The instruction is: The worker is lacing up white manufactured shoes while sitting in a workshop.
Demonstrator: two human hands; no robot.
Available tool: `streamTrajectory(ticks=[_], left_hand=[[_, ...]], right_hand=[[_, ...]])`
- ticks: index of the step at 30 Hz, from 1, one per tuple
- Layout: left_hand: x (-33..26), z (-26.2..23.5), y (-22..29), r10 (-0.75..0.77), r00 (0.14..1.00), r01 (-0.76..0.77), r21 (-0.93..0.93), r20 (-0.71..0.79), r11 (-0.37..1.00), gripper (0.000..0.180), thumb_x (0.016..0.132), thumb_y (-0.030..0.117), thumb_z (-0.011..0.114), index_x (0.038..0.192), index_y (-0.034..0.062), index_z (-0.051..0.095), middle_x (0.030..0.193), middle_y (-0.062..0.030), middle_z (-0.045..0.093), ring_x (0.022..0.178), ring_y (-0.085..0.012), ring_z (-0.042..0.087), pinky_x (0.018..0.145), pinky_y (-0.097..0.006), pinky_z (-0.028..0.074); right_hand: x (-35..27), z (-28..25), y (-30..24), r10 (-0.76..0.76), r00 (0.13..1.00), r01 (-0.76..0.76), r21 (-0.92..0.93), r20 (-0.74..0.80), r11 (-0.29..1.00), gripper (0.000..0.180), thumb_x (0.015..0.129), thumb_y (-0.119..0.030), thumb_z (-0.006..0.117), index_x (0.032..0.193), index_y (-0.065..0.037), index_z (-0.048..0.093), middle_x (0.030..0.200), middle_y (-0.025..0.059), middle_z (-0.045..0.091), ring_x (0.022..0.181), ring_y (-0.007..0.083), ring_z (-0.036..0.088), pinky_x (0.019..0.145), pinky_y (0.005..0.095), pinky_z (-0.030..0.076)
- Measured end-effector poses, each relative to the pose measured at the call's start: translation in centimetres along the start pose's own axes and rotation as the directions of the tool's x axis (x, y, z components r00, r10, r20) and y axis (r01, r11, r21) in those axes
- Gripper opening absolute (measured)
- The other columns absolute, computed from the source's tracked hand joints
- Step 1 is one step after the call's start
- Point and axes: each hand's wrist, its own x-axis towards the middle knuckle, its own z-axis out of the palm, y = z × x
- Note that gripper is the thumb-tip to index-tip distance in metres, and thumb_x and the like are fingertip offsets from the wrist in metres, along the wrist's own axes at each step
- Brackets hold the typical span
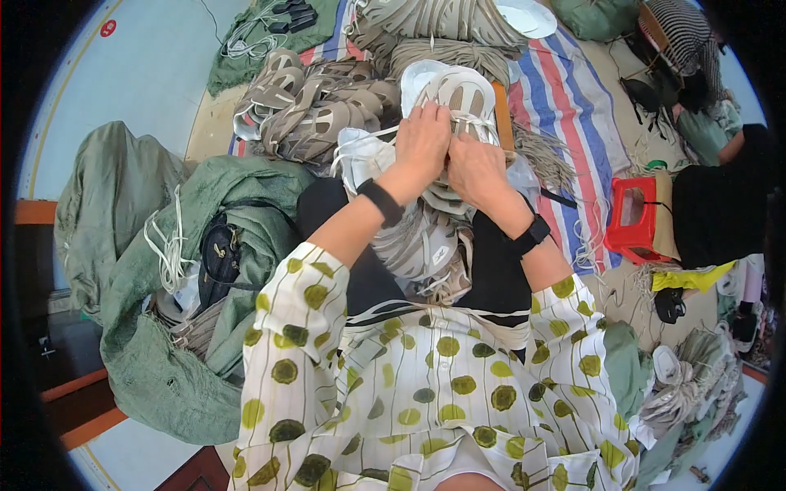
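A beige and white shoe upper [468, 85] lies in front of me, its toe away from me. My left hand [421, 146] presses its curled fingers on the lacing area of this upper. Close beside it, my right hand [478, 170] is closed in a pinch at a white shoelace [473, 123]; the fingertips are partly hidden. Another stretch of lace trails left from my left hand across a white shoe lining. Between my legs rests a stack of similar beige uppers [416, 242], partly covered by my arms.
Loose uppers [327, 110] lie at the far left, and bundled ones [442, 20] beyond my hands. Green sacks [176, 360] stand on my left, one holding laces and a black bag. A red stool [630, 219] and a person's dark-clothed leg [720, 209] are on the right.
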Motion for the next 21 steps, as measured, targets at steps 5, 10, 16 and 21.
streamTrajectory(ticks=[5,10,16,21], left_hand=[[0.3,-0.5,0.2,-0.067,0.995,0.064,-0.035,-0.073,0.997,0.032,0.061,0.007,0.065,0.090,0.0047,0.051,0.090,-0.0110,0.051,0.087,-0.0284,0.052,0.071,-0.037,0.045],[-0.4,0.1,-0.3,0.011,0.969,-0.035,-0.092,-0.249,0.995,0.025,0.059,0.006,0.065,0.082,0.0078,0.056,0.085,-0.0081,0.052,0.086,-0.0271,0.052,0.070,-0.035,0.044],[-0.1,1.0,0.3,-0.253,0.908,0.167,-0.265,-0.334,0.950,0.035,0.061,0.004,0.064,0.092,0.0065,0.048,0.090,-0.0131,0.048,0.084,-0.0308,0.052,0.066,-0.041,0.045],[0.6,0.1,-0.1,-0.195,0.947,0.156,-0.164,-0.256,0.974,0.038,0.059,0.010,0.069,0.086,0.0060,0.043,0.090,-0.0134,0.046,0.082,-0.0316,0.053,0.062,-0.040,0.047]], right_hand=[[-1.6,1.0,-1.7,0.008,0.998,0.008,-0.259,0.063,0.966,0.036,0.072,-0.010,0.054,0.105,0.005,0.050,0.075,0.0139,0.059,0.065,0.0269,0.062,0.053,0.0348,0.048],[-2.5,2.0,-2.3,0.082,0.993,-0.044,-0.360,0.090,0.932,0.065,0.068,-0.013,0.061,0.122,0.010,0.035,0.076,0.0126,0.059,0.060,0.0240,0.061,0.050,0.0313,0.047],[-2.8,2.5,-2.5,0.093,0.995,-0.095,-0.304,-0.022,0.948,0.065,0.070,-0.014,0.057,0.125,0.009,0.034,0.072,0.0127,0.060,0.057,0.0257,0.060,0.049,0.0323,0.047],[-1.0,1.9,-1.9,0.112,0.994,-0.109,-0.211,0.004,0.971,0.056,0.073,-0.015,0.051,0.122,0.009,0.037,0.057,0.0109,0.061,0.052,0.0261,0.061,0.045,0.0336,0.047]])
